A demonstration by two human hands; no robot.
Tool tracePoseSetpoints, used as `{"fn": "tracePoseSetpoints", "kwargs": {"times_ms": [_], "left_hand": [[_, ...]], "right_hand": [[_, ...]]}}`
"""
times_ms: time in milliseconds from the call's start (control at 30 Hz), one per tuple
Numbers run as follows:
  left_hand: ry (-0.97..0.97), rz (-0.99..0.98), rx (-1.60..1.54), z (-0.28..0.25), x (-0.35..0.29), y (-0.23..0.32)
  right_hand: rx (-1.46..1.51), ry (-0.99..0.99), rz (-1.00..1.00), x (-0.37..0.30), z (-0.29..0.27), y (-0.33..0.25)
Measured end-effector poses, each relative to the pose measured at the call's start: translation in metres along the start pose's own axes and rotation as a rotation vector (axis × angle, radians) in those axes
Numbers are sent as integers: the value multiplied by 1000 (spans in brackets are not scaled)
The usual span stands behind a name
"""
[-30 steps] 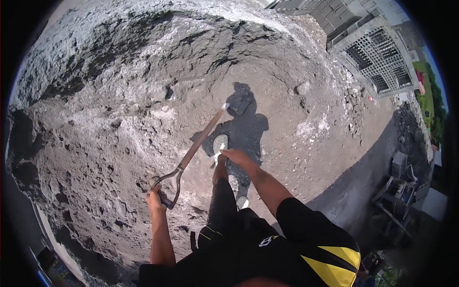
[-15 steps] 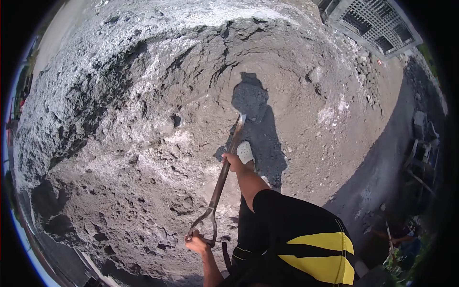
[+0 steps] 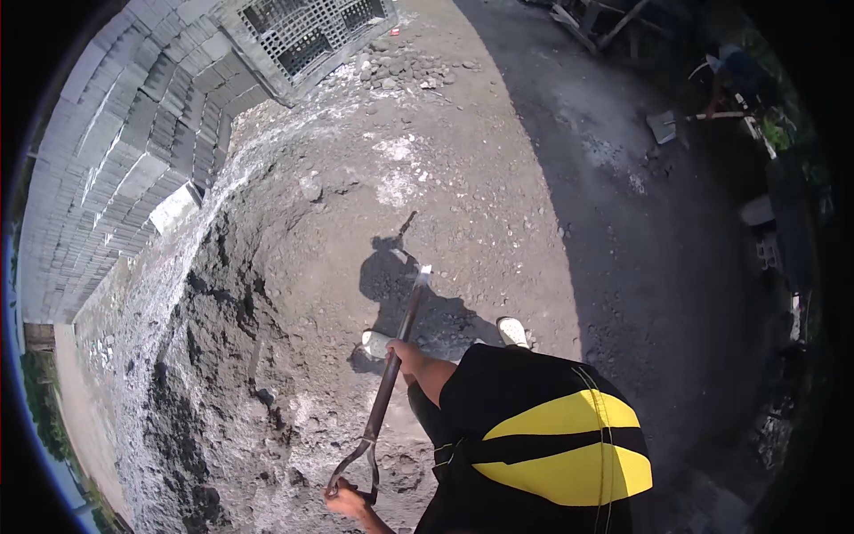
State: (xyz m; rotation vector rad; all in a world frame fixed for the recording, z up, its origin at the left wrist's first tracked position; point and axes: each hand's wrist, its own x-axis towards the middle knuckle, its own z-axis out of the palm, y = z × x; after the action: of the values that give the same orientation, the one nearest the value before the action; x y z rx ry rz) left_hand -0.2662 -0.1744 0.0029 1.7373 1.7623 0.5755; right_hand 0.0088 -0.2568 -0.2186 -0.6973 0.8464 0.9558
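Note:
A shovel (image 3: 388, 384) with a brown shaft and a dark D-shaped grip slants up from the lower middle. My left hand (image 3: 349, 500) is closed round the grip at its lower end. Further up, my right hand (image 3: 405, 356) wraps the shaft. Bright metal shows at the shovel's far end, over my shadow (image 3: 384, 274) on the grey ground; its blade cannot be made out there. My light clogs, one beside the shaft (image 3: 375, 343) and one further right (image 3: 513, 332), stand on the soil.
A rough grey mound (image 3: 213, 383) rises at the left. Stacked grey blocks (image 3: 133, 151) stand behind it, beside a latticed block structure (image 3: 311, 31). Rubble (image 3: 400, 69) lies near it. In the shade at far right, a person (image 3: 738, 76) is near another shovel (image 3: 663, 127).
The view has swung to the right, bringing the block stacks and shaded ground in. The shovel has turned with me from the mound, both hands still on it. A second clog now shows.

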Motion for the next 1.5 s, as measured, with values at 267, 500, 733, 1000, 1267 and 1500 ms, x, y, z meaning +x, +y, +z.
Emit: {"fn": "tracePoseSetpoints", "kwargs": {"times_ms": [267, 500, 733, 1000, 1267, 1500], "left_hand": [[-474, 857, -177, 197, -107, 145], [-2207, 497, -311, 144, -516, 365], [-2309, 917, 183, 96, -492, 379], [-1262, 84, -467, -1, -275, 272], [-179, -559, -1166, -146, -359, 108], [426, -727, -1776, -82, -328, 28]], "right_hand": [[552, 283, -503, -139, -207, -269], [705, 444, -814, -387, -457, -423], [727, 244, -584, -321, -479, -364], [-91, 142, 38, -125, -258, -209], [-1233, -236, 581, -117, -123, -3], [-1395, -227, 364, -167, -41, 154]]}}
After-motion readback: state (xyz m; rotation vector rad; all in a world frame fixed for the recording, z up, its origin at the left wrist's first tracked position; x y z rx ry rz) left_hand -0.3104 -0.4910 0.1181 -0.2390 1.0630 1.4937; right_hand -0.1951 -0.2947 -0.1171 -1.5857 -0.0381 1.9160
